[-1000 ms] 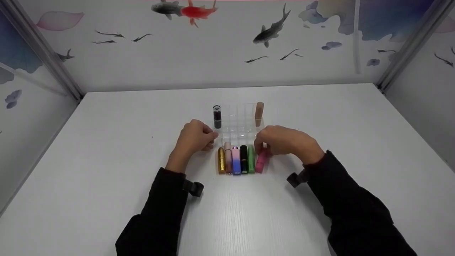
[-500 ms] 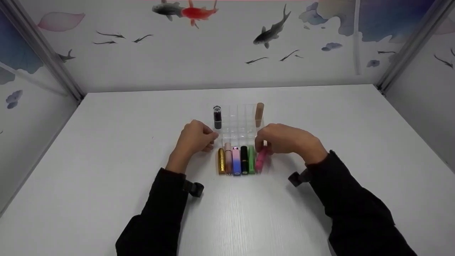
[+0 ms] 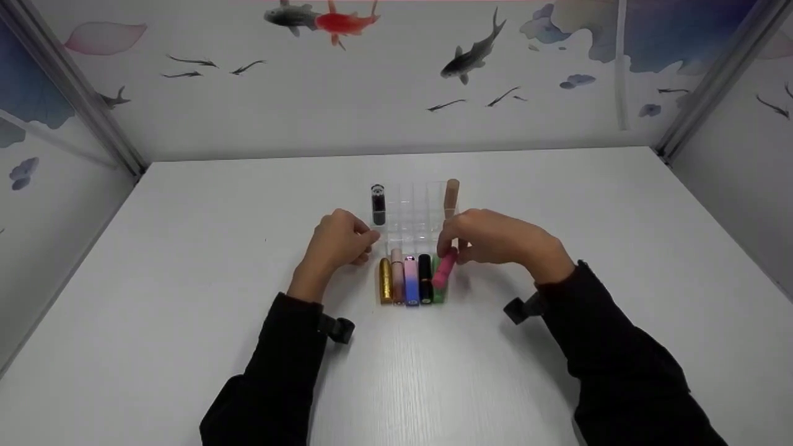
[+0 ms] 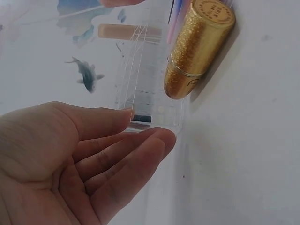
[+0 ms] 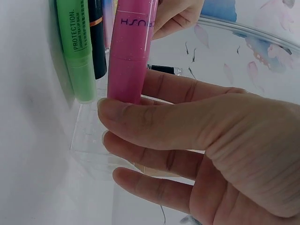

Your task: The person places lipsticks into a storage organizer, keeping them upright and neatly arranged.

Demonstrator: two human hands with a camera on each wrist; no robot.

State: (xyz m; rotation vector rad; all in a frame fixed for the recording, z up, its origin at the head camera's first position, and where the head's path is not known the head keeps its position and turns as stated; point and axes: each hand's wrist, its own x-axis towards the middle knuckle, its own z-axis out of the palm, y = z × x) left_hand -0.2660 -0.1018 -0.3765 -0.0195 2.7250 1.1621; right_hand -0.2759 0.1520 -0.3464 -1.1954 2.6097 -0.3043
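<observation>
My right hand (image 3: 499, 238) pinches a pink lipstick tube (image 3: 445, 267) by one end between thumb and fingers. The tube leans above the green lip balm (image 3: 438, 296); in the right wrist view the pink tube (image 5: 131, 51) carries dark lettering. My left hand (image 3: 341, 238) grips the near left corner of a clear plastic lipstick organizer (image 3: 415, 238); the left wrist view has its thumb and fingertips on either side of the wall. A dark tube (image 3: 378, 204) stands in the organizer's back left slot, a tan tube (image 3: 451, 195) in the back right.
In front of the organizer lie a gold lipstick (image 3: 386, 280), a pale pink tube (image 3: 397, 277), a pink-and-blue tube (image 3: 411, 280) and a black lipstick (image 3: 425, 279), side by side with the green one. White panels (image 3: 372, 124) with painted fish enclose the white table (image 3: 248, 217).
My right hand has picked up the pink lipstick from the right end of the row and moved it slightly up and left over the green one. The left hand stays at the organizer.
</observation>
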